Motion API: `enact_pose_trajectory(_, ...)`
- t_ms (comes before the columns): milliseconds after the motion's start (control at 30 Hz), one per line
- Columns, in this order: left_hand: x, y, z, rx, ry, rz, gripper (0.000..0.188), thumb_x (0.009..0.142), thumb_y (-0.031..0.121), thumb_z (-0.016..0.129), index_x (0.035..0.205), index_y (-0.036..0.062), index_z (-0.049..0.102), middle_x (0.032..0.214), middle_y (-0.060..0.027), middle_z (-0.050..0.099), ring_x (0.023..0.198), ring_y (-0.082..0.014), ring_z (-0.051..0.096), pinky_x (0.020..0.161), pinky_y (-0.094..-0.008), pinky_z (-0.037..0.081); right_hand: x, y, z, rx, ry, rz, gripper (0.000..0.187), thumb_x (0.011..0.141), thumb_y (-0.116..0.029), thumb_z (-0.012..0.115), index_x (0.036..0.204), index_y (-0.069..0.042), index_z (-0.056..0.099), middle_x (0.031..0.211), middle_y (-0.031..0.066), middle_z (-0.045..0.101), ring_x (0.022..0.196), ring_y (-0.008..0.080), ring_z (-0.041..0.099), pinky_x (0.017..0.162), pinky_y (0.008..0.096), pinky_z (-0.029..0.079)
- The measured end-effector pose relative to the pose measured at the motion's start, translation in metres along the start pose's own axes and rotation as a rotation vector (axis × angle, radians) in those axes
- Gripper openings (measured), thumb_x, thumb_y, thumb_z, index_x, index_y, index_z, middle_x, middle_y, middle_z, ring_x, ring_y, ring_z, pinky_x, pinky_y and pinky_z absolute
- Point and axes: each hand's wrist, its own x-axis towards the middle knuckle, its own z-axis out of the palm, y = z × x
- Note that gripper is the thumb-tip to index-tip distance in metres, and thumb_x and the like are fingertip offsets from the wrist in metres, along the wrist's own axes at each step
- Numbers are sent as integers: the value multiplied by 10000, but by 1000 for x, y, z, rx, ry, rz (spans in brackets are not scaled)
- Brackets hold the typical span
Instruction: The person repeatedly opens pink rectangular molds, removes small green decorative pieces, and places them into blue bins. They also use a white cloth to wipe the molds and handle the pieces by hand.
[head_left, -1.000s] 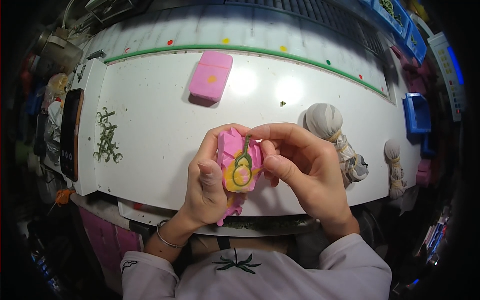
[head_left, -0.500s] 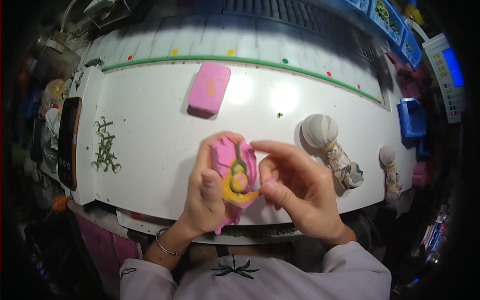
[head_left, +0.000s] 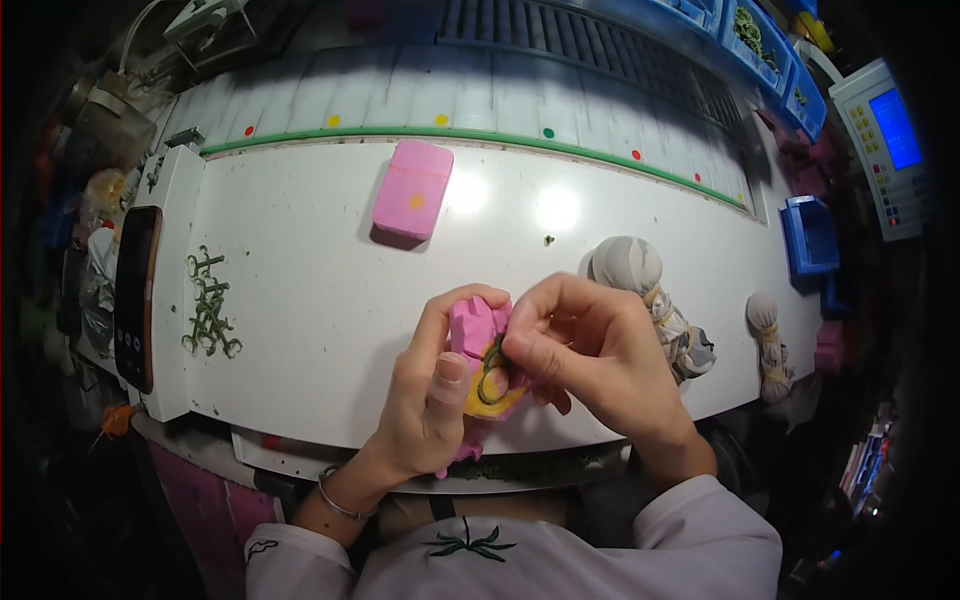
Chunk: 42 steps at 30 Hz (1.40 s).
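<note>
My left hand (head_left: 412, 405) is closed around a pink rubber mould (head_left: 474, 325), bent open above the front edge of the white table. Yellow colouring marks the mould's inner face. Against that face lies a dark green ring-shaped wax piece (head_left: 486, 385) with a stem. My right hand (head_left: 600, 345) pinches the upper end of this piece between thumb and forefinger. Its other fingers curl behind, next to the mould. The fingertips partly cover the stem, so I cannot tell how much of it is still seated in the rubber.
Several green wax pieces (head_left: 210, 310) lie in a cluster at left, near a phone (head_left: 137, 300). Beyond my hands rests a closed pink mould block (head_left: 413, 185). Tied cloth pouches (head_left: 628, 264) sit at right, by a blue bin (head_left: 810, 235). A control panel (head_left: 880, 140) stands far right.
My right hand has moved from the mould's lower right edge up to the green wax piece and now pinches it. The left hand and mould have shifted slightly right.
</note>
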Motion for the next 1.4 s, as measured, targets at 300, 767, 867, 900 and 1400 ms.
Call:
enact_pose_trajectory(300, 1, 3, 0, 16, 1, 30, 716, 935, 589, 278, 1230, -55, 386, 1008, -129, 566, 889, -157, 570, 783, -267, 461, -7, 5, 7, -62, 80, -88, 175, 841, -36, 653, 965, 34, 551, 654, -5, 543, 550, 45, 523, 454, 178, 409)
enact_pose_trajectory(767, -1, 4, -1, 38, 14, 21, 774, 906, 633, 280, 1236, -60, 383, 1001, -115, 562, 887, -152, 568, 783, -257, 464, -13, 20, 16, -780, 294, -629, 277, 761, 77, 639, 1027, 3, 609, 763, 63, 523, 563, 90, 512, 500, 203, 435)
enact_pose_trajectory(867, -2, 6, -1, 57, 17, -9, 798, 892, 654, 280, 1233, -60, 385, 992, -113, 563, 880, -147, 566, 778, -257, 465, -16, 21, 17, -730, 262, -542, 234, 780, 28, 638, 1006, 1, 583, 797, 98, 527, 604, 189, 568, 523, 269, 467)
enact_pose_trajectory(900, -1, 6, 0, 59, 27, -13, 805, 888, 660, 280, 1231, -59, 387, 989, -114, 563, 877, -144, 566, 776, -255, 464, -16, 22, 16, -731, 254, -519, 219, 789, 8, 633, 998, 2, 570, 815, 113, 530, 629, 236, 596, 538, 301, 482)
enact_pose_trajectory(1400, -7, 14, -1, 152, -2, -59, 847, 860, 691, 276, 1186, -75, 435, 860, -102, 611, 779, -124, 608, 669, -221, 482, -19, 25, 2, -606, 150, -458, 163, 794, 4, 639, 945, -5, 577, 787, 115, 590, 675, 247, 633, 585, 301, 502)
